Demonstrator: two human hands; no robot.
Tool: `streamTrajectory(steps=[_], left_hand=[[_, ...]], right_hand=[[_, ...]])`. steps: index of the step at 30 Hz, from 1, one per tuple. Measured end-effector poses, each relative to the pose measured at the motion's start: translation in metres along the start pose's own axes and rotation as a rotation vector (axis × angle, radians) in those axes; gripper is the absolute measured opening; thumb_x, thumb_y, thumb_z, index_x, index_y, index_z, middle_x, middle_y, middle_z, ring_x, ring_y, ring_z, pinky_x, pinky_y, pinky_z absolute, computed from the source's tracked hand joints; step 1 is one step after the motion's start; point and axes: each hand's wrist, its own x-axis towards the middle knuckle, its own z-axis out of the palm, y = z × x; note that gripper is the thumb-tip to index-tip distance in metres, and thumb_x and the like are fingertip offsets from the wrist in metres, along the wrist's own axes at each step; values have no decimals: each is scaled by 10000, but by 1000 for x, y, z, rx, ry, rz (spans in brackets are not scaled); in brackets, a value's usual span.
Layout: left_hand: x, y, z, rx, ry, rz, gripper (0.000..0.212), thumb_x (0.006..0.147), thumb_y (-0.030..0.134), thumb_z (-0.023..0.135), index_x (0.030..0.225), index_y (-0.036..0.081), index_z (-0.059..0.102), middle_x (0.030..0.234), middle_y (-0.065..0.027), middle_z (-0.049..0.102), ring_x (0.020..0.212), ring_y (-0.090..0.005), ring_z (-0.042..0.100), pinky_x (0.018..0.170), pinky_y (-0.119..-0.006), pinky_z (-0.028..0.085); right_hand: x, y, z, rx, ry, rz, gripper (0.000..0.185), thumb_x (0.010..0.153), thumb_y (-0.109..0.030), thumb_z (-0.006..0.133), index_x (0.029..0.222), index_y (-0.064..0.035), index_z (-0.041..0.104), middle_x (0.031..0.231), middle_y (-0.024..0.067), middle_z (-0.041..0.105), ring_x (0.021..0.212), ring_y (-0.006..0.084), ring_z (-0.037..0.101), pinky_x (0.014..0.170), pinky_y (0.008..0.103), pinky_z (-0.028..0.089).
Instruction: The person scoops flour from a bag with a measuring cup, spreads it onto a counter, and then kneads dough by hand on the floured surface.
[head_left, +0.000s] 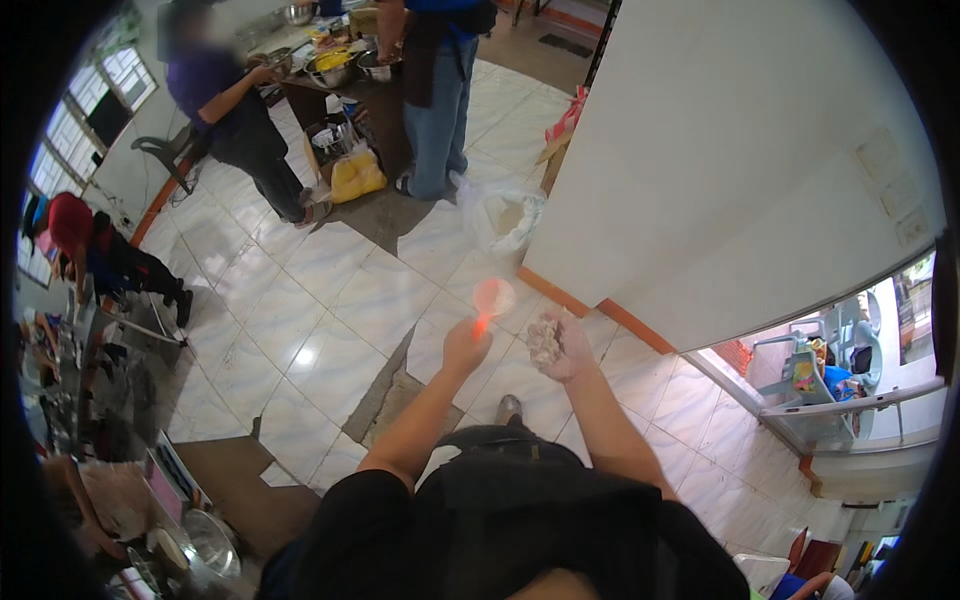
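Note:
My left hand grips the handle of an orange plastic scoop, which holds some whitish powder. Beside it, my right hand cups a lumpy, off-white clump that looks like dough, and pale residue coats the fingers. Both hands are held out in front of my body above the tiled floor, a short gap apart. Beyond them, a white plastic sack stands open on the floor with pale contents inside.
Two people stand at a table with metal bowls; yellow bags lie below it. A white wall rises on the right. Broken tile patches mark the floor. At lower left are a metal bowl and another person's arm.

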Motion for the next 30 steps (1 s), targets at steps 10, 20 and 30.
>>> streamTrajectory(steps=[10, 20, 30], left_hand=[[171, -87, 50, 57, -51, -139, 182, 662, 203, 568, 711, 39, 506, 665, -163, 555, 629, -354, 542, 565, -431, 426], [322, -209, 191, 93, -276, -188, 188, 675, 221, 538, 748, 49, 515, 684, -171, 563, 682, -370, 541, 596, -468, 429], [435, -309, 358, -24, -347, -417, 312, 709, 284, 538, 945, 82, 546, 878, -140, 599, 825, -332, 564, 703, -437, 445]], right_hand=[[176, -94, 5, -88, 151, 136, 235, 825, -231, 488, 614, -131, 470, 535, 23, 476, 439, 151, 486, 395, 282, 422], [294, -150, -84, 77, 251, 239, 221, 835, -236, 477, 663, -97, 477, 539, 32, 468, 442, 161, 479, 400, 276, 411], [392, -192, -178, -43, 522, 231, 237, 840, -249, 473, 648, -116, 440, 561, 19, 422, 480, 148, 445, 393, 259, 354]])
